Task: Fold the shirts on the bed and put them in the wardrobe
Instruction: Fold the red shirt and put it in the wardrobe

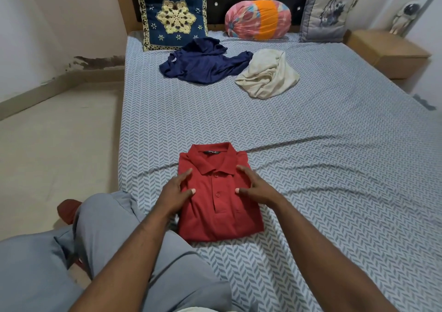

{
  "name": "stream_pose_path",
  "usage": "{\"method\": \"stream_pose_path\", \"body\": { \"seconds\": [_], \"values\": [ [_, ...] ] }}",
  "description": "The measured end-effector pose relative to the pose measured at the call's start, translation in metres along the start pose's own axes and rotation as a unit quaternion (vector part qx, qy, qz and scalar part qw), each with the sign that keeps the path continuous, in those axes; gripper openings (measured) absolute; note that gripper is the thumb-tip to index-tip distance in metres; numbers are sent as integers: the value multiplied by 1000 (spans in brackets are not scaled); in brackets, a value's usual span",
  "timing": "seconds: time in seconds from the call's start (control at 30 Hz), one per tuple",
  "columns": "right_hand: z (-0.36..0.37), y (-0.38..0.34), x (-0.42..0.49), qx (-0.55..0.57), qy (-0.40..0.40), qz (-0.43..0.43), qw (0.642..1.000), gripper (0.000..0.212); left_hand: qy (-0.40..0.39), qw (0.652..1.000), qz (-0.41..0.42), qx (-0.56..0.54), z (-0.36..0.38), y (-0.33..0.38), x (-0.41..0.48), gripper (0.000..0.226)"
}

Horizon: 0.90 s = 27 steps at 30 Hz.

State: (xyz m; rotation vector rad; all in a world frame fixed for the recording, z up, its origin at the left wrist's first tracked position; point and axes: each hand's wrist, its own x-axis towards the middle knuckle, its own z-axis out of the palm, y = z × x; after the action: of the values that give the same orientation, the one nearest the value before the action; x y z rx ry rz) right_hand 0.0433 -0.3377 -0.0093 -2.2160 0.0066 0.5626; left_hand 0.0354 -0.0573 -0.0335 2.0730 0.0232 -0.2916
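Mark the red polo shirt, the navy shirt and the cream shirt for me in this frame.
red polo shirt [222, 218]: head view, front panel below the buttons.
navy shirt [205, 65]: head view, middle of the crumpled heap.
cream shirt [267, 74]: head view, middle of the bunched cloth.

I am resting my left hand [175, 193] and right hand [253, 185] on either side of the folded red shirt [217, 213], fingers spread, near me on the bed [334, 156]. Farther off, a navy shirt [205, 65] and a cream shirt [267, 74] are lying crumpled side by side.
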Motion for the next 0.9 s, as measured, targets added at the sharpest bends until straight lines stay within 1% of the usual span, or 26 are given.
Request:
{"method": "stream_pose_path", "body": {
  "seconds": [0.07, 0.17, 0.23, 0.33, 0.43, 0.5, 0.7, 0.9],
  "values": [
    [1, 0, 2, 11, -11, 14, 1000, 78, -12, 999, -7, 33, 0, -1, 2, 71],
    [-3, 0, 2, 36, -32, 32, 998, 76, -49, 997, -29, 50, 3, 0, 0, 83],
    [-6, -1, 2, 41, -61, 45, 996, 79, -56, 996, -39, 65, 7, 2, -3, 93],
    [-6, -6, 5, -35, -85, 42, 995, 86, -48, 995, -31, 84, 14, 8, -4, 101],
    [-2, -18, 5, -124, -62, 25, 990, 88, -39, 994, -18, 102, 21, 16, -4, 100],
    [0, -26, 5, -149, -51, 11, 987, 90, -29, 994, -14, 102, 23, 23, -5, 97],
    [2, -37, 5, -161, -20, -30, 986, 103, -20, 995, 13, 95, 11, 30, -3, 92],
    [10, -75, 11, -170, 7, -49, 984, 99, -23, 995, 29, 92, -32, 26, 9, 97]
  ]
}}
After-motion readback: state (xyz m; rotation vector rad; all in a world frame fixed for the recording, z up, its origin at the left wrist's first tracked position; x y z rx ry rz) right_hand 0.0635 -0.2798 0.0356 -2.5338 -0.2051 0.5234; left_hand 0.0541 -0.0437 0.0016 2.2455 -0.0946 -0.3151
